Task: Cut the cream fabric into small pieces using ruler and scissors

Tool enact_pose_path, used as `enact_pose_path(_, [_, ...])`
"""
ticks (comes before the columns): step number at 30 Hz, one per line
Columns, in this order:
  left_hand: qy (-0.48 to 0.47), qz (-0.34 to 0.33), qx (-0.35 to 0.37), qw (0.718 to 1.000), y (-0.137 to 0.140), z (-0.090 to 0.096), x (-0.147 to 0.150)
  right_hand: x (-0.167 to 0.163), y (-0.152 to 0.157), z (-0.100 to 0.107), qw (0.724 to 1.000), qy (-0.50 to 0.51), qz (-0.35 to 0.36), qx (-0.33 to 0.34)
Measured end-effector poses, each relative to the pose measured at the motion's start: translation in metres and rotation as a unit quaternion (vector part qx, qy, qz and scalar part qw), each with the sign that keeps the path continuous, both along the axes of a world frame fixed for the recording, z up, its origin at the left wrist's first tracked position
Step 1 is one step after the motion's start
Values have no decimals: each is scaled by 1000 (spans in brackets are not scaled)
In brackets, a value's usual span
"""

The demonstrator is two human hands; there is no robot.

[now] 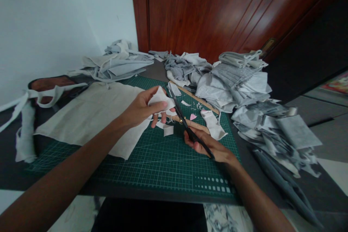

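Observation:
Between the thumb and fingers of my left hand (144, 107) is a small white fabric piece (159, 96), held above the cutting mat. My right hand (208, 145) grips black scissors (190, 130), whose blades point up and left to the edge of that piece. Whether the blades touch the fabric I cannot tell. A large cream cloth (95, 116) lies flat on the green cutting mat (152, 170), under and left of my left hand. White scraps (168, 130), a pink scrap (193, 116) and thread bits lie around the scissors.
Wooden rulers (201, 101) rest on the mat near a white strip (213, 125). Grey and white fabric piles (228, 83) line the back and right of the dark table (252, 185). More folded fabric (119, 63) sits at back left, beside a brown item (51, 85) with white straps.

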State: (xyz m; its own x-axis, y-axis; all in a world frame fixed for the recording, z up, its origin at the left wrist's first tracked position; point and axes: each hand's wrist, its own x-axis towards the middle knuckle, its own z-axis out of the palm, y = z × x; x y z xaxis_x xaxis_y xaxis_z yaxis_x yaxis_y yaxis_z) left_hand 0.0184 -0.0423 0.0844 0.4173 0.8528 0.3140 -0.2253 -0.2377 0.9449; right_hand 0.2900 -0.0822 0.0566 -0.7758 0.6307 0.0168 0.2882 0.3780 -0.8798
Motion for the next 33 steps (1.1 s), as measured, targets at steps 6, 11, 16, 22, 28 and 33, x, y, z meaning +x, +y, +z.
enact_pose_path(6, [32, 16, -16, 999, -5, 7, 2, 4, 0, 0, 1000, 21, 7, -16])
enact_pose_path(11, [88, 20, -28, 996, -5, 9, -2, 7, 0, 1, 999, 7, 16, -44])
enact_pose_path(16, [97, 45, -61, 992, -3, 7, -6, 7, 0, 0, 997, 17, 14, -73])
enact_pose_path(22, [94, 30, -89, 991, -6, 11, -4, 5, 0, 0, 994, 35, 12, -107])
enact_pose_path(28, [81, 37, -121, 989, -5, 14, -4, 5, 0, 1, 992, 30, -19, -121])
enact_pose_path(33, [83, 65, -126, 986, -3, 14, -4, 5, 0, -2, 990, 38, -38, -129])
